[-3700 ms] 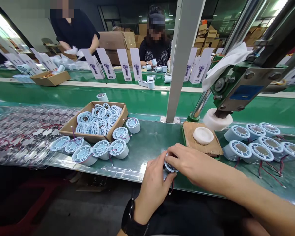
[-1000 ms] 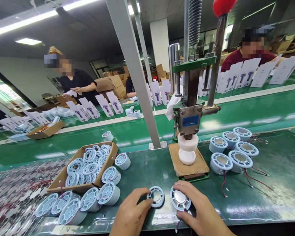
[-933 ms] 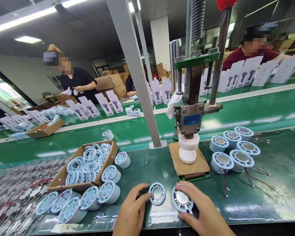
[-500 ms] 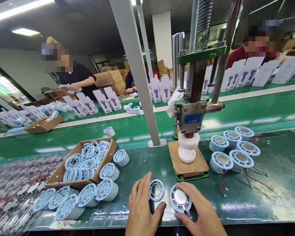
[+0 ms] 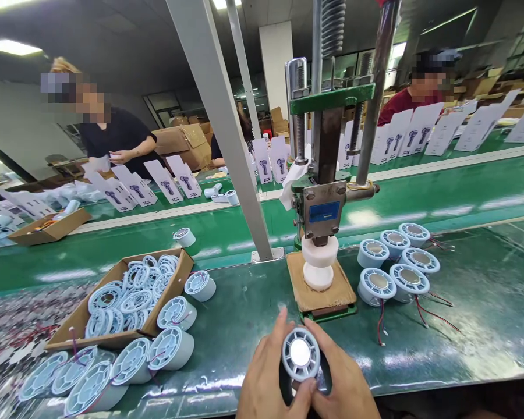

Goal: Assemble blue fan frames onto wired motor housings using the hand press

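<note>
Both hands [image 5: 261, 375] tight round lt-blue hsg [image 5: 301, 355]; blue press lbl [image 5: 324, 212] & box txt [image 5: 172, 198] illegible

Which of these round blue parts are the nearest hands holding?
The round blue part held between the left hand and right hand, in front of the press. Neither of these hands touches any other.
</note>
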